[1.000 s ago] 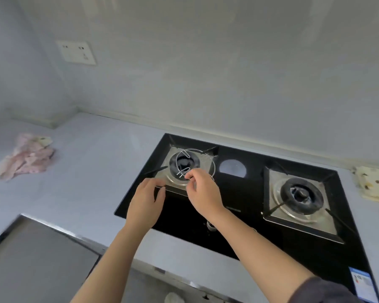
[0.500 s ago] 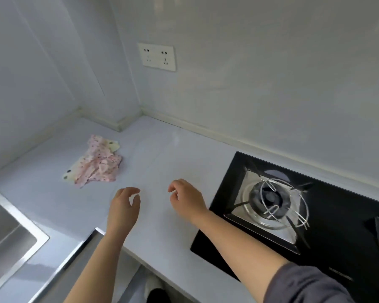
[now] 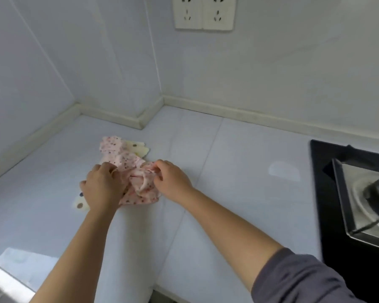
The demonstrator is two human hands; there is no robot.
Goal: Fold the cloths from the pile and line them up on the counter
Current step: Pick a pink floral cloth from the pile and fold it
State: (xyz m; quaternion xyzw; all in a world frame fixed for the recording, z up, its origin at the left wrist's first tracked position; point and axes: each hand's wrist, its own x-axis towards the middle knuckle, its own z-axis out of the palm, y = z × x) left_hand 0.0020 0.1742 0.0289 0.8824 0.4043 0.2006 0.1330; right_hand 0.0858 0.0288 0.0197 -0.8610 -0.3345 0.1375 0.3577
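Our left hand (image 3: 103,186) is gripping the crumpled pink spotted cloth (image 3: 123,159) on the pale counter (image 3: 232,193). Our right hand (image 3: 173,181) is pinching it.

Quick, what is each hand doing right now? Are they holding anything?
Left hand: closed, gripping the pink spotted cloth.
Right hand: closed, pinching the same cloth.

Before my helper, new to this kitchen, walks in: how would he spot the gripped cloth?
Look at the counter below the wall socket. The left hand and right hand grip the pink cloth there. Its spots are small and dense; the cream cloth beneath has bigger dots.
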